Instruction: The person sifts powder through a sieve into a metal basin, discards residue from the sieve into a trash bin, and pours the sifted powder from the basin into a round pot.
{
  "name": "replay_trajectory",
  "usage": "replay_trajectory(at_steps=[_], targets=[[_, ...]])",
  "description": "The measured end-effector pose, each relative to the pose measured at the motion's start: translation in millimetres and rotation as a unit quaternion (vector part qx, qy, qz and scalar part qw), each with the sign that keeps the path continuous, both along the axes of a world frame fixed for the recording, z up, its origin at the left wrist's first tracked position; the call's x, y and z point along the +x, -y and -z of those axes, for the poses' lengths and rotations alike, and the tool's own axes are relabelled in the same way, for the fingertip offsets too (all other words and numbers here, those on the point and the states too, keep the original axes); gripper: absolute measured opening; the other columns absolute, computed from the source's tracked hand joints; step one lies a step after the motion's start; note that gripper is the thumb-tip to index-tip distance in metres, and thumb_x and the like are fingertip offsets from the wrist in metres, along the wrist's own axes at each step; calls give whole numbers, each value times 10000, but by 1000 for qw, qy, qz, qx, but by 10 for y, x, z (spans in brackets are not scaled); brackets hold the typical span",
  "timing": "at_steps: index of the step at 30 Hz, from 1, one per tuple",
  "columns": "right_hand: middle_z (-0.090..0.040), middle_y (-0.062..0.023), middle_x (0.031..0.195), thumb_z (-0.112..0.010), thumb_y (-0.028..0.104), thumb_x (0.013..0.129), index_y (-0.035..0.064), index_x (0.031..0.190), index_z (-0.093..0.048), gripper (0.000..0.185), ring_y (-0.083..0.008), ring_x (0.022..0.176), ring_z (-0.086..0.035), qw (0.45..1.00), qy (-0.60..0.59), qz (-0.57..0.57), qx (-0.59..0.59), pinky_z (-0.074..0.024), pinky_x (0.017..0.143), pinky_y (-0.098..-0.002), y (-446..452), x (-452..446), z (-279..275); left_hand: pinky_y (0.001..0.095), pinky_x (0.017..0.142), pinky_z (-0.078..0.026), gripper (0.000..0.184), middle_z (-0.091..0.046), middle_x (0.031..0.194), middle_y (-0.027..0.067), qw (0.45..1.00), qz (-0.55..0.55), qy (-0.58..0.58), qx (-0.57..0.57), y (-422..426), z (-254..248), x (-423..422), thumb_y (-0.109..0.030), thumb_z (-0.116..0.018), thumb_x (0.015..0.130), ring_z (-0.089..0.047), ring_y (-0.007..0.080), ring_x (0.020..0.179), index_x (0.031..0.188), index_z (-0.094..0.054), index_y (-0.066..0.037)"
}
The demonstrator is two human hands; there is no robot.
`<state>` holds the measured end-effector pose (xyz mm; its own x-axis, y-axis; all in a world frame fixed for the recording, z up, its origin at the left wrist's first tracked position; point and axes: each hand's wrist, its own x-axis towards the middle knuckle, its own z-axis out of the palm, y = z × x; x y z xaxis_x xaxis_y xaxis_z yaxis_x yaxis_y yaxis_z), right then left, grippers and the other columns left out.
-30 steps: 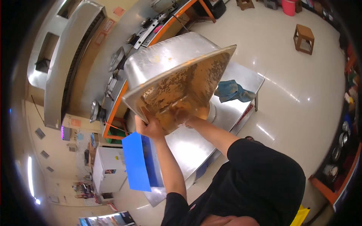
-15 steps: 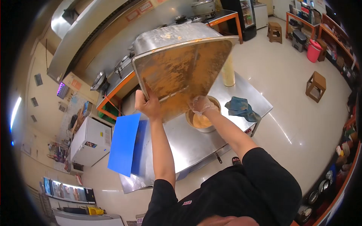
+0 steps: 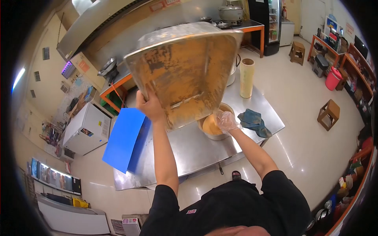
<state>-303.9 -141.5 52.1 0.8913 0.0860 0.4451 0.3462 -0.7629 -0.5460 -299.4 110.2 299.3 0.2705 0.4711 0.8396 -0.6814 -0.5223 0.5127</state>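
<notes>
A deep metal pan (image 3: 187,74) is tipped up on its side above the table, its inside smeared with orange-brown powder. My left hand (image 3: 151,105) is closed on its left rim, the thumb outside and the fingers partly hidden. Under the pan's lower right corner stands a round metal pot (image 3: 217,137) holding a mound of orange powder (image 3: 211,126). My right hand (image 3: 227,122), in a clear plastic glove, is over the pot's right side close to that corner. The glove and the blur hide how its fingers are set.
The steel table (image 3: 189,151) also bears a blue board (image 3: 125,137) at left, a dark teal cloth (image 3: 255,122) and a tall yellowish roll (image 3: 247,78) at right. A wooden stool (image 3: 328,114) stands on the floor to the right. Behind is a counter with a rice cooker (image 3: 231,13).
The pan has shifted left and tilted, showing more of its inside. My right hand has moved from inside the pot to its right side. The camera view has shifted.
</notes>
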Motion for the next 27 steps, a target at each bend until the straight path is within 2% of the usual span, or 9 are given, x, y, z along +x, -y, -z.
replay_trajectory(at_steps=[2,3,5,8,12,15,17,21,27], targets=[[-689,-176,912,-576,261,913,93,925,-694,206,-320,858,-686,1000,6,20,9,-532,719,-420,-67,-31,-81,276,576,-390,224,-576,697,-6,999,3,16,-50,-94,-164,-194,-134,-666,958,-451,87,640,796,-580,-5],[-688,-188,936,-566,264,921,79,966,-690,227,-323,870,-686,996,-25,65,56,-532,719,-421,-103,8,-103,263,677,-443,161,-654,835,15,998,27,-21,-60,-393,-34,-150,-139,-654,967,-520,101,726,964,-635,21],[-686,-212,984,-545,270,936,51,1048,-682,281,-328,894,-686,973,-93,150,147,-534,719,-423,-195,153,20,266,701,-457,166,-676,908,45,993,24,-25,-117,-709,38,-158,-117,-641,968,-547,103,768,1017,-632,42],[-703,-199,1083,-515,359,973,5,1177,-635,426,-297,920,-696,981,-132,89,115,-540,761,-412,-271,810,866,282,761,-491,192,-681,1055,98,983,34,-39,-176,-899,47,-406,-26,-590,958,-609,134,878,1122,-608,72],[-653,-31,1179,-484,393,1025,28,1272,-580,450,-196,976,-645,813,-217,102,530,-524,869,-334,-596,419,-102,303,799,-510,242,-672,1114,119,960,42,-60,-271,-1398,346,-437,30,-558,933,-643,178,932,1167,-608,66],[-654,-34,1147,-507,351,1023,50,1263,-581,391,-174,988,-636,876,-134,-91,453,-518,880,-355,-591,651,372,318,806,-515,295,-674,1108,128,944,28,-88,-317,-1893,502,-552,37,-563,890,-657,201,931,1180,-608,62],[-653,-30,1079,-532,326,1021,70,1202,-599,320,-161,962,-639,758,-289,-115,574,-536,841,-361,-767,97,-409,323,796,-519,326,-679,1082,130,940,5,-119,-321,-2301,692,-603,29,-575,856,-664,209,910,1178,-612,60],[-652,-58,1112,-586,286,1005,63,1181,-600,284,-164,992,-639,761,-287,-128,568,-561,846,-373,-972,-482,187,349,721,-538,337,-689,1030,129,921,-2,-232,-314,-3139,1419,-629,3,-601,817,-676,218,829,1150,-628,45],[-641,-76,1141,-599,262,997,17,1161,-582,295,-190,1042,-634,726,-351,-88,585,-534,958,-389,-1149,-1233,558,328,642,-521,275,-695,932,115,856,-4,-425,-296,-3422,2062,-515,-47,-655,777,-658,196,735,1040,-659,32]])
